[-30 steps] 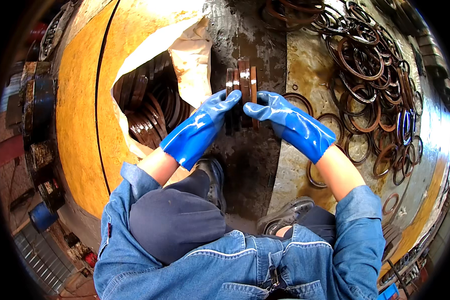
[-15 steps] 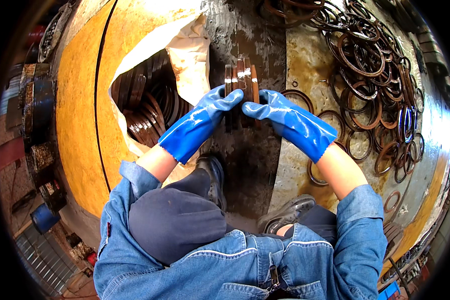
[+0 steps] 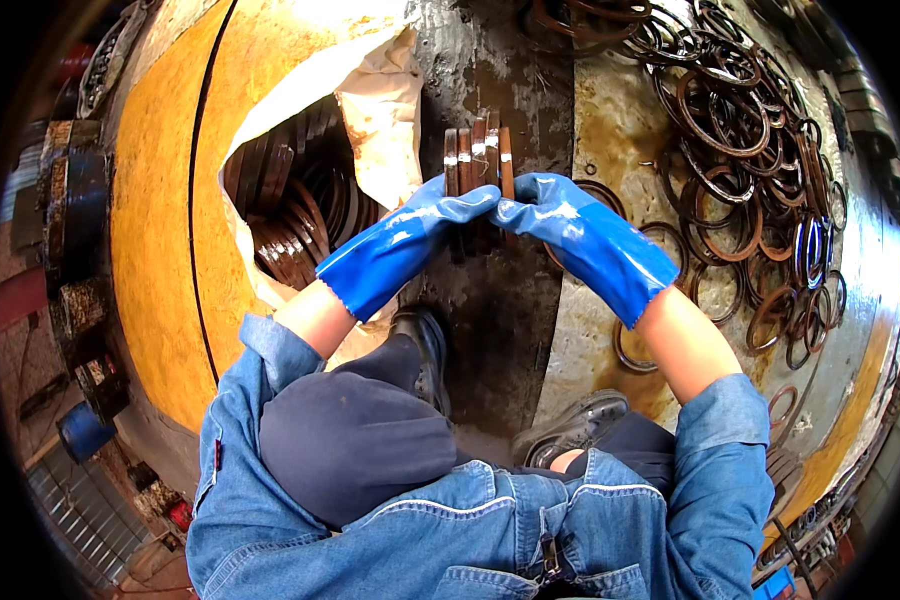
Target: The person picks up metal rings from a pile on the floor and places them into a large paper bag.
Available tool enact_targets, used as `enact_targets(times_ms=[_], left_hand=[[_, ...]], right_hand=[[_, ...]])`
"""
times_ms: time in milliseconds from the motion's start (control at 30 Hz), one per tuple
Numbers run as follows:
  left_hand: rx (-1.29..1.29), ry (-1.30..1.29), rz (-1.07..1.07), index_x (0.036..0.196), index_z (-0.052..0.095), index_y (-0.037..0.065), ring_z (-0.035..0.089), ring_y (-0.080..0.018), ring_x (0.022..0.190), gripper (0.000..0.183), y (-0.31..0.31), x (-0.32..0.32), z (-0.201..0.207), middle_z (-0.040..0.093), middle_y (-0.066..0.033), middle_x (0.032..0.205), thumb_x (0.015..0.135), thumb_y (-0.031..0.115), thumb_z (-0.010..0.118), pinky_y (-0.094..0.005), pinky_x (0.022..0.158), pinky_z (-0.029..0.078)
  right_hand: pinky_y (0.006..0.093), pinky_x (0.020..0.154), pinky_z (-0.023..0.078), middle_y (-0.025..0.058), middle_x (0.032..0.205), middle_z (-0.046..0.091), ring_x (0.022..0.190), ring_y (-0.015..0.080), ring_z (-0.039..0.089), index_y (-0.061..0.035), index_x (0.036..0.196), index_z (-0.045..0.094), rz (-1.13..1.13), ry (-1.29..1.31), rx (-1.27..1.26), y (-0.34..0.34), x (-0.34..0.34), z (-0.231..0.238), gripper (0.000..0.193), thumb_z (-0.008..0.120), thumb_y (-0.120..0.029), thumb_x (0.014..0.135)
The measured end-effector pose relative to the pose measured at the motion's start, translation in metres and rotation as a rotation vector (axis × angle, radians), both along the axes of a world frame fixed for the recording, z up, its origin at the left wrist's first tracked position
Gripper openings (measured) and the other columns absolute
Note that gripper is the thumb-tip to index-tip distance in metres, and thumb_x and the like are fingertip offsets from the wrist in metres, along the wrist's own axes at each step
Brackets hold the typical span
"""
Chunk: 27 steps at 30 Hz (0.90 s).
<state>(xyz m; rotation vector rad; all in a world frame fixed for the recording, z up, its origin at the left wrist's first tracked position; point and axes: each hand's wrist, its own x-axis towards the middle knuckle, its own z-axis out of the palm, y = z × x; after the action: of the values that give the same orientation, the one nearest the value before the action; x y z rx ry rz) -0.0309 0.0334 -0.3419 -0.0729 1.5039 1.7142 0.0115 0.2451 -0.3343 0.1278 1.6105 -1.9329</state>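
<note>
Workshop floor, dark and wet down the middle strip [image 3: 500,340], paler and oil-stained in the slab [image 3: 620,135] to the right; yellow panel [image 3: 160,220] with a black seam along the left. Person low over the strip, dark shoes [image 3: 425,355] planted apart on the near side.

Both arms reach forward and converge, denim sleeves [image 3: 718,425] rolled, forearms bare down to blue rubber gloves. Left hand [image 3: 432,207] angles far and right, right hand [image 3: 552,207] far and left; thumbs point inward, their tips meeting or nearly so. Hands narrow, closed about a short stack of brown, oily rings [image 3: 478,155] from either side. Fingers on the far side mostly hidden by the stack.

Stack stands on edge, rings side by side, between the hands and rising past them on the far side; cannot tell whether its lower edge touches the floor. Just left of it, an open pale sack [image 3: 382,120] holding more rings [image 3: 295,235]. Well to the right, a loose heap of similar rings [image 3: 740,145], a few strays nearer the right glove.
</note>
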Motion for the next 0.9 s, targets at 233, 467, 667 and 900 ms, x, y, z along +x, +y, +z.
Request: enact_targets(times_ms=[233,467,667,900], left_hand=[[0.088,-0.081,-0.008,0.126,0.063,0.005,0.067,-0.0224,0.104,0.041,-0.005,-0.002,-0.008,0.069,-0.0102,0.118,0.092,0.025,0.075,-0.0386,0.091,0.056],[0.254,-0.307,0.079,0.125,0.062,0.004,0.067,-0.0258,0.109,0.036,0.009,-0.005,-0.014,0.068,-0.0139,0.124,0.095,0.022,0.071,-0.0430,0.091,0.056],[-0.037,0.071,-0.185,0.132,0.061,0.004,0.062,-0.0149,0.103,0.039,0.018,-0.002,0.015,0.068,-0.0063,0.118,0.102,0.029,0.063,-0.0328,0.092,0.050],[0.018,-0.095,-0.042,0.131,0.062,0.003,0.065,-0.0193,0.100,0.041,-0.014,0.003,0.022,0.069,-0.0086,0.116,0.098,0.028,0.068,-0.0346,0.091,0.052]], right_hand=[[0.0288,0.090,0.043,0.0034,0.098,0.070,0.093,0.0115,0.058,-0.0004,0.110,0.073,0.120,-0.074,0.297,0.025,0.001,0.042,0.044,0.073,-0.041,0.092],[0.0302,0.095,0.045,0.0059,0.102,0.070,0.100,0.0141,0.061,-0.0003,0.114,0.069,0.088,-0.088,0.365,0.069,0.025,0.074,0.051,0.067,-0.047,0.095],[0.0311,0.081,0.047,0.0032,0.093,0.068,0.086,0.0119,0.059,-0.0009,0.108,0.071,-0.088,-0.081,0.105,0.025,0.010,0.019,0.037,0.077,-0.032,0.090],[0.0307,0.089,0.046,0.0051,0.103,0.071,0.096,0.0122,0.061,-0.0005,0.116,0.071,0.029,0.034,-0.036,-0.005,0.004,0.036,0.040,0.078,-0.028,0.088]])
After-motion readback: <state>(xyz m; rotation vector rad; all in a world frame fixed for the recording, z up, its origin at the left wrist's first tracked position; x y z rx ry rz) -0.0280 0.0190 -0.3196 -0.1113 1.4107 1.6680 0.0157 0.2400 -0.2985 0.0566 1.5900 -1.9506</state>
